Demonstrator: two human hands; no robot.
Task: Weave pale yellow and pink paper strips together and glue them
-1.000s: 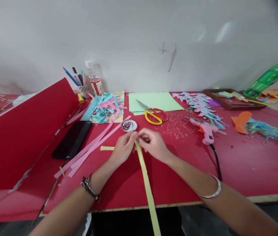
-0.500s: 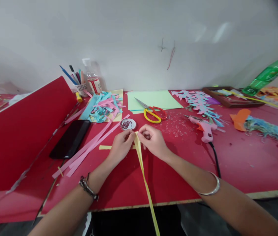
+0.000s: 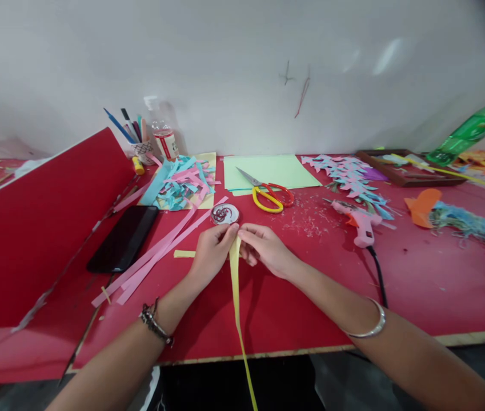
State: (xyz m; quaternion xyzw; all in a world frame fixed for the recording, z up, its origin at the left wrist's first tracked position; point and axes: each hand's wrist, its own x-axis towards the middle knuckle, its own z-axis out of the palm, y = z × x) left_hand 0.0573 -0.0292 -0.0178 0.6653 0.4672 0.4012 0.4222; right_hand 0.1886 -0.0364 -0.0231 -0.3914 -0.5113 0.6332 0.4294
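A long yellow paper strip [image 3: 235, 285] hangs from my fingertips down past the table's front edge. My left hand [image 3: 214, 249] pinches its top end from the left. Close against it, my right hand [image 3: 265, 246] pinches the same end, its lower fingers curled behind. Another short yellow strip [image 3: 184, 254] lies flat beside my left hand, partly hidden by it. Just beyond my fingertips stands a small white dish [image 3: 225, 214] of dark red curled bits. Scissors [image 3: 270, 197] with one yellow and one red handle lie half open behind my right hand.
Pink strips [image 3: 156, 254] and a black phone [image 3: 123, 240] lie to the left, near a red board [image 3: 45, 228]. Cut blue and pink paper [image 3: 182, 182] and green sheets [image 3: 272, 171] lie at the back. A pink glue gun [image 3: 360, 222] with its cord is at right.
My thumbs have come closer together at the top of the yellow strip. Its hanging end has swung left.
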